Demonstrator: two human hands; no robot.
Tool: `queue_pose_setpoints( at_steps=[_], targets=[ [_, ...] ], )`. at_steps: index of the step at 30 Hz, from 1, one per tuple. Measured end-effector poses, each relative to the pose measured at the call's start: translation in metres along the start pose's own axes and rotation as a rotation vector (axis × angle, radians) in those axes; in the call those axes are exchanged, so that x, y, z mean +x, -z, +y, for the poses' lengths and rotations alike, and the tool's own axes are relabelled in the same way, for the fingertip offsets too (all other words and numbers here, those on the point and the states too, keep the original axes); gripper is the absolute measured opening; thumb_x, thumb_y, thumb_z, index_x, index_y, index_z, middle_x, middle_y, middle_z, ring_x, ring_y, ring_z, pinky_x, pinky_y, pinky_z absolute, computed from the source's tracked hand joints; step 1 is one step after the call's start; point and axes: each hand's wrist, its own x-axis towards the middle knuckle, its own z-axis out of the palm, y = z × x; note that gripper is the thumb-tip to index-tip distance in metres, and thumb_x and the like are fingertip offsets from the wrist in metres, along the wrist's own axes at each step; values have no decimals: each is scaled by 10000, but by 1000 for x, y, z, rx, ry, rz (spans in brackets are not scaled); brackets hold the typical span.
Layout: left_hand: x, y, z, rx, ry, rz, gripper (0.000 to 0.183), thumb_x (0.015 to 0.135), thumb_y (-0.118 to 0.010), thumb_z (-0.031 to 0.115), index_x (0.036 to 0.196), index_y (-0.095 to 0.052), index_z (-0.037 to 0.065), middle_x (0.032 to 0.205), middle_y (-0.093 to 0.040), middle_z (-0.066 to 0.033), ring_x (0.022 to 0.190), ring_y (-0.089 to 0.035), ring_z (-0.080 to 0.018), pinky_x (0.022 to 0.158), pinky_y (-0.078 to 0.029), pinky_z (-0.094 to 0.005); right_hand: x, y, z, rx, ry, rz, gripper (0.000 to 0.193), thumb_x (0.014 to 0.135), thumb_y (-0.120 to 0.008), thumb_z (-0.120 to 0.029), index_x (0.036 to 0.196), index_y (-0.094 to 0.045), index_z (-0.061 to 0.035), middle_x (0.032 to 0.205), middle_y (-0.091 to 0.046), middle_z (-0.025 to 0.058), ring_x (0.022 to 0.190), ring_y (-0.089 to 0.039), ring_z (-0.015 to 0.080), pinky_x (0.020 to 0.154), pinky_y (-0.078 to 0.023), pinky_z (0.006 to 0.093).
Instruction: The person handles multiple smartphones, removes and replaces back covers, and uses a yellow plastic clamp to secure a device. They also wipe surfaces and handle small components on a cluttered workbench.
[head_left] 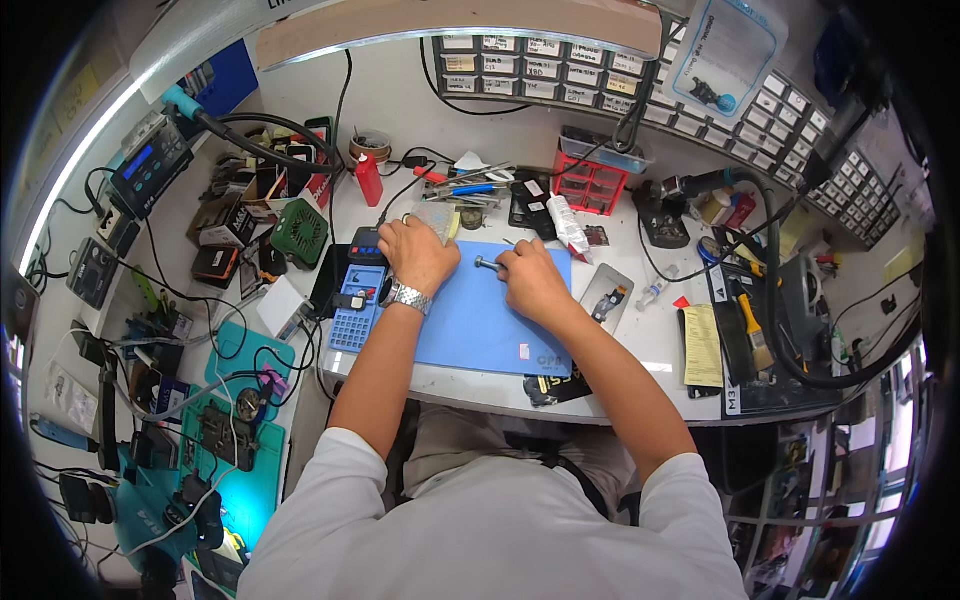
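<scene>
My right hand [533,283] is closed around a small grey metal tool with a round end, perhaps a precision screwdriver [487,264], above the blue mat [470,325]. Beyond the mat's far left corner, my left hand [418,255] reaches out, fingers bent downward and apart. Its fingertips are beside a clear plastic piece [436,214] and a black device [366,240]; whether they touch either is hard to see. Under my left wrist lies a blue compartment tray [359,308] with small dark parts on it.
Tweezers and pliers [472,188] lie at the back, near a red bottle [368,180] and a red drawer box [588,185]. A white tube [568,226] and an opened phone part [606,298] sit right of the mat. A thick black hose [770,270] hangs at right.
</scene>
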Motion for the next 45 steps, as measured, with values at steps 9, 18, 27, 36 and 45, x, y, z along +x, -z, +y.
queue_pose_setpoints(
  at_steps=[9,18,27,36,45],
  targets=[
    [-25,12,42,-104,-185,118,171,921,-673,94,963,-770,-40,1023,-764,-206,951,-724,-372,832,-625,-456,-15,43,32,107,-350,376,256,991,-652,-45,1230,-669,47,1188,-681,280,1118,-646,446,1000,-515,516],
    [-59,-5,99,-595,-418,-59,160,946,-653,48,987,-776,-44,987,-749,-243,961,-720,-409,839,-599,-502,-18,51,59,218,-407,463,238,1016,-619,-31,1237,-647,53,1232,-672,288,1135,-669,457,983,-524,516],
    [-10,26,-17,34,42,-41,411,910,-798,247,1186,-765,-57,1339,-640,-247,1246,-580,-447,1079,-471,-550,-25,52,56,82,-372,312,558,899,-878,-269,1290,-646,55,1296,-618,268,1202,-632,456,1049,-525,501],
    [5,16,-18,87,-30,-281,802,807,-884,598,1290,-752,-28,1501,-444,-262,1372,-401,-428,1162,-374,-553,-10,15,2,188,168,-147,623,852,-909,-405,1302,-716,-20,1435,-635,210,1328,-545,436,1174,-443,503],
    [8,21,-7,109,71,-353,1066,646,-921,770,1240,-750,-99,1522,-422,-257,1375,-378,-423,1146,-399,-524,-16,61,26,-51,14,-270,491,715,-790,-172,1166,-777,24,1257,-704,215,1248,-578,418,1121,-463,484]
  ],
)
